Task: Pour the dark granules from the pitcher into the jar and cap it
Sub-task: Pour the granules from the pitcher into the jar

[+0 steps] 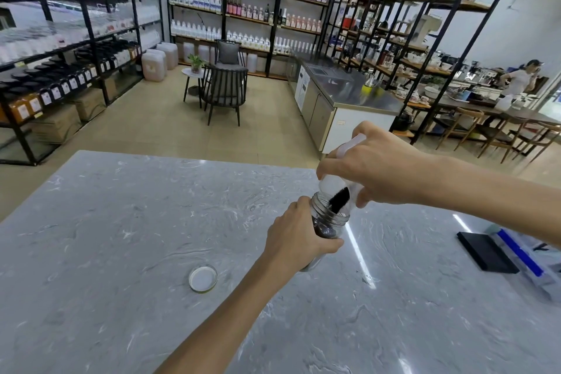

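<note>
**Granules mid-pour, lid waiting on the counter**

Forearms reach in from the near edge over the grey marble counter (pixel 121 222), and the jar (pixel 329 223) serves as the landmark from here on. Nearer the camera than the jar and off to its left, the lid (pixel 203 278) lies flat on the stone, well apart from both hands, inner face up as far as I can tell. The left hand (pixel 293 238) is wrapped around the jar's side, fingers clamped on the glass below the threaded neck, holding it tilted and apparently just off the counter. Dark granules (pixel 326 229) already fill much of the jar's lower body. Directly above its mouth, the right hand (pixel 373 168) grips the translucent pitcher (pixel 340 179), closed around it and tipping it steeply so a dark stream (pixel 338 200) drops into the opening. Beyond the jar, past the counter's far edge, stand chairs and stocked shelves.

Judged from this, pouring is under way and capping is yet to come. The jar's mouth is narrow and the pitcher's lip sits close over it; a steeper tilt could send granules over the rim and onto the marble. A tilted jar nearing full could also spill before the lid reaches it.
</note>
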`<state>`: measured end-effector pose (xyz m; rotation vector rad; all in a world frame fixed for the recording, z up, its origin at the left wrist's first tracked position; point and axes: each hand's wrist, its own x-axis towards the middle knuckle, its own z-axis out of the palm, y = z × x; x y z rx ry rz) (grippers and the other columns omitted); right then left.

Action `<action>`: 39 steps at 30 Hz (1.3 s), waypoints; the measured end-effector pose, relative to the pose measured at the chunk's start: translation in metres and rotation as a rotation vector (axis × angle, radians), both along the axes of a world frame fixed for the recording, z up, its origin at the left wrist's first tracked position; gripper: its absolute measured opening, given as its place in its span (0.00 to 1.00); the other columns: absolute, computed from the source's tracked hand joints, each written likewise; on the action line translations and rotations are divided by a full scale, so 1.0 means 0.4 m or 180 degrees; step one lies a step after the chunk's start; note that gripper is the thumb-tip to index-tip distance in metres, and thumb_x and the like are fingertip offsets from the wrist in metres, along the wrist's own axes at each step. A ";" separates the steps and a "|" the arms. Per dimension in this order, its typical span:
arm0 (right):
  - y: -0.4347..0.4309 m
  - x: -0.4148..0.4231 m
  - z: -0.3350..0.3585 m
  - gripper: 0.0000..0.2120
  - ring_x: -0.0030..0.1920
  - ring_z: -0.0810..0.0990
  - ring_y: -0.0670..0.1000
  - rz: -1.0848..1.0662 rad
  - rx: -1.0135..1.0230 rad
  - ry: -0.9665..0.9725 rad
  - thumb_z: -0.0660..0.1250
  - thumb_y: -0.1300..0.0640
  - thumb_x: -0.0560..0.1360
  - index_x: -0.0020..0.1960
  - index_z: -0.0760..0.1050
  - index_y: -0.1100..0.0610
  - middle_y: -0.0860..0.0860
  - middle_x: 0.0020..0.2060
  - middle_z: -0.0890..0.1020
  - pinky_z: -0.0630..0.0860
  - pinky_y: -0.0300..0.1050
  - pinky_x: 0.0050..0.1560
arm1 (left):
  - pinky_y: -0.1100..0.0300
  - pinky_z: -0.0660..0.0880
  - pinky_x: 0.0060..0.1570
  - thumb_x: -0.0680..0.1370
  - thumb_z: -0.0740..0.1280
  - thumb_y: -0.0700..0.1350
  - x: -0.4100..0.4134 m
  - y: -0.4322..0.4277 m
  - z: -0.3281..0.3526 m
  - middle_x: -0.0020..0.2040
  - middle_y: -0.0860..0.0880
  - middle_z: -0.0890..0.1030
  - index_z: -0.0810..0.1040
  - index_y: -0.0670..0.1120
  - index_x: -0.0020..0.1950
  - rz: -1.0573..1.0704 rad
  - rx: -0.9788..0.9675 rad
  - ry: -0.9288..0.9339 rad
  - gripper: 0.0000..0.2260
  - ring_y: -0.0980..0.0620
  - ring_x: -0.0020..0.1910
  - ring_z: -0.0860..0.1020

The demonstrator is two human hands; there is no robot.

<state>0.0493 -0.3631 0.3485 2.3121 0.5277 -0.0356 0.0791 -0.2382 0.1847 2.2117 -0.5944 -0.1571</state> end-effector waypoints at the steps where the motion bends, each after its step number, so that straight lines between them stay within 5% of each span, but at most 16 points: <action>1: 0.000 0.001 0.000 0.36 0.53 0.82 0.51 0.0007 -0.0004 -0.0014 0.76 0.42 0.68 0.69 0.59 0.43 0.42 0.61 0.80 0.66 0.56 0.63 | 0.51 0.78 0.53 0.68 0.77 0.62 0.000 -0.001 -0.001 0.58 0.51 0.79 0.71 0.50 0.64 0.0002 0.0005 -0.0006 0.32 0.47 0.54 0.80; 13: -0.001 0.001 -0.007 0.37 0.55 0.81 0.51 0.0007 -0.0055 -0.0032 0.77 0.43 0.67 0.69 0.60 0.43 0.42 0.61 0.80 0.66 0.57 0.64 | 0.48 0.78 0.59 0.69 0.77 0.63 0.006 -0.009 -0.005 0.61 0.49 0.79 0.69 0.49 0.68 -0.0041 0.0088 -0.0071 0.34 0.46 0.58 0.79; 39: 0.033 0.037 -0.020 0.36 0.53 0.80 0.52 -0.0104 -0.0259 -0.0034 0.77 0.44 0.68 0.69 0.61 0.46 0.44 0.59 0.79 0.68 0.57 0.61 | 0.51 0.75 0.52 0.69 0.77 0.62 0.026 -0.016 -0.021 0.60 0.49 0.78 0.70 0.48 0.66 0.0126 0.0108 -0.0051 0.33 0.45 0.57 0.80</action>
